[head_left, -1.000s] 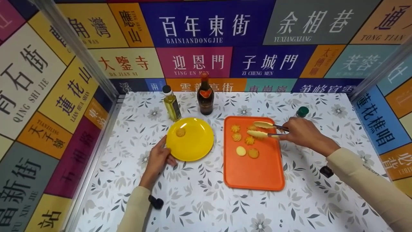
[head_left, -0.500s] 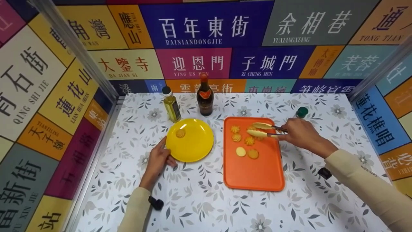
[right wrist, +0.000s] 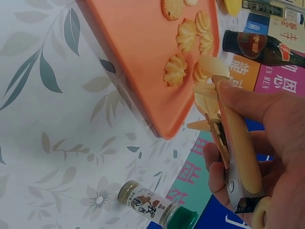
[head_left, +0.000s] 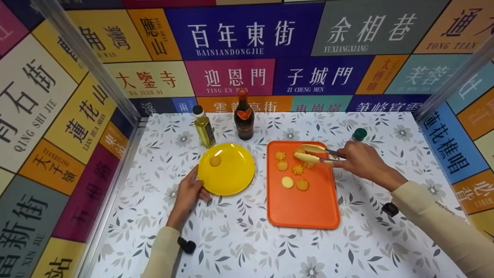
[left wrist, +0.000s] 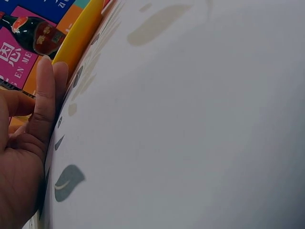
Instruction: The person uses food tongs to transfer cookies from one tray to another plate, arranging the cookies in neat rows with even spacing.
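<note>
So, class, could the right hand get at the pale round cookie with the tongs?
Probably yes: the right hand holds the tongs over the orange tray, and the pale round cookie lies there uncovered, though the tan cookie close beside it might crowd the tips.

Tongs near cookies on tray

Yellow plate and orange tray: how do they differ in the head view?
Shape: the yellow plate is round; the orange tray is rectangular. Load: the yellow plate holds one cookie, the orange tray several. The left hand is at the yellow plate's rim, while tongs in the right hand reach over the orange tray. Both lie on the floral tabletop.
</note>
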Available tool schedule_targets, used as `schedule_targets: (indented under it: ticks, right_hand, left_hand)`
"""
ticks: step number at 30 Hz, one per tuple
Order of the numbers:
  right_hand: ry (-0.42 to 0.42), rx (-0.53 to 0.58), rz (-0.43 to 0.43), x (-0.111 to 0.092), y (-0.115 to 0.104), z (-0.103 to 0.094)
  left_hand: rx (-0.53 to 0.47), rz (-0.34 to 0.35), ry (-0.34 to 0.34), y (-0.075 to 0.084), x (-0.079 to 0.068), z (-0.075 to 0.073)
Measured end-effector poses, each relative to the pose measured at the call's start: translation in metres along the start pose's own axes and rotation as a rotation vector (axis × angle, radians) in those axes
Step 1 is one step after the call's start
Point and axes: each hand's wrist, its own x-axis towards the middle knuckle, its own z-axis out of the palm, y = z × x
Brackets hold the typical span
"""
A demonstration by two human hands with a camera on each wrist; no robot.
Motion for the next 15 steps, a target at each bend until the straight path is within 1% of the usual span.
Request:
schedule_targets:
  ticks: [3, 6, 11, 15]
  right_hand:
    - [0.009, 0.011, 0.018, -0.0024, -0.0002, -0.0021]
    - [0.028, 0.004, 0.007, -0.0050, 0.0003, -0.0036]
    - [0.045, -0.011, -0.023, -0.0071, 0.0030, -0.0036]
    - [0.043, -0.001, -0.011, -0.0083, 0.0046, -0.0030]
  left_hand:
    - [-0.012, 0.024, -0.005, 0.0001, -0.0013, 0.0001]
    - [-0.030, 0.040, -0.010, -0.0001, -0.0024, -0.0001]
    - [-0.022, 0.021, -0.003, -0.0014, -0.0013, -0.0005]
    - [-0.012, 0.005, 0.002, -0.0024, 0.0009, -0.0008]
